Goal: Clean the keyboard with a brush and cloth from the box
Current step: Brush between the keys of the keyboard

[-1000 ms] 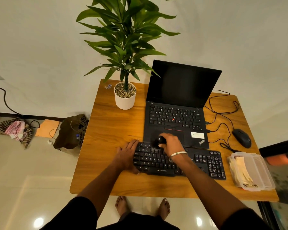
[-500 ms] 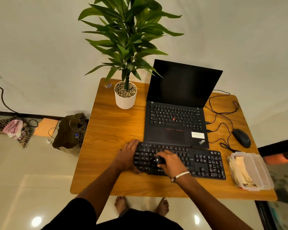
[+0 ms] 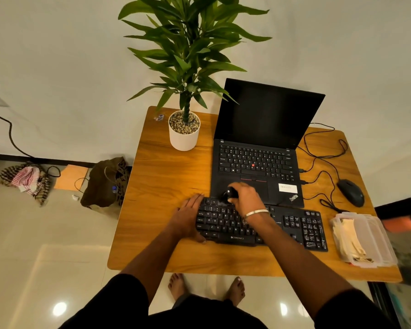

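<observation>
A black keyboard [image 3: 294,224] lies near the front edge of the wooden table [image 3: 166,176]. My right hand [image 3: 246,198] grips a small black brush [image 3: 228,194] at the keyboard's far edge, over its upper left keys. My left hand [image 3: 188,217] rests flat on the keyboard's left end, fingers straight and the thumb at the front corner. A clear plastic box [image 3: 370,238] with a pale cloth [image 3: 347,236] inside stands open at the table's right front.
An open black laptop [image 3: 259,148] sits just behind the keyboard. A potted plant [image 3: 184,131] stands at the back left, a mouse [image 3: 350,192] with looped cables at the right. A bag [image 3: 105,181] and cloths lie on the floor to the left.
My right hand with the brush swept from the keyboard's far edge down to its front rows and is now back at the far edge. My left hand stayed on the keyboard's left end.
</observation>
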